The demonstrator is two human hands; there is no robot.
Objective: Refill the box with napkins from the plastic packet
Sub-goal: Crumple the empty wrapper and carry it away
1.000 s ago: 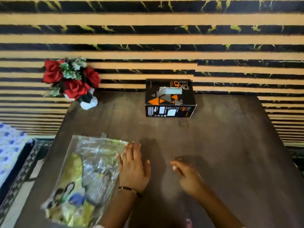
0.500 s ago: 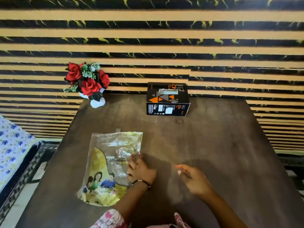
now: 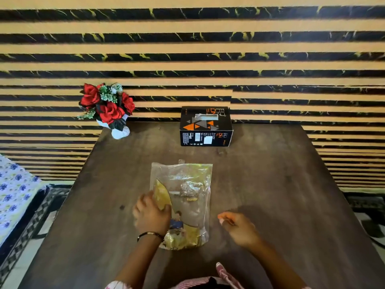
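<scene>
A: Where's the packet [image 3: 183, 197]?

B: Low in the middle of the frame, lying flat on the dark brown table [image 3: 270, 184], long side running away from the person. It's clear, crinkly plastic with bright glints near its top end, a yellow curved band down its left side and a printed picture of people near the bottom end. Through the clear part the contents look greyish; I can't make out single napkins.

A: And the hands?

B: The left hand [image 3: 153, 215] is at the packet's left edge, fingers curled round it with the thumb on top of the plastic. It's a bit blurred. There's a thin bangle [image 3: 150, 235] at that wrist. The right hand [image 3: 237, 226] is just right of the packet, apart from it, fingers loosely curled and holding nothing.

A: The box [image 3: 205, 127]?

B: Above the packet in the frame, at the table's far edge near the striped wall [image 3: 208, 49]. It's black with orange and grey triangles and a slot cut in its top, with something pale showing in it. To its left, in the upper left, stands a small white vase of red roses [image 3: 107, 107].
</scene>
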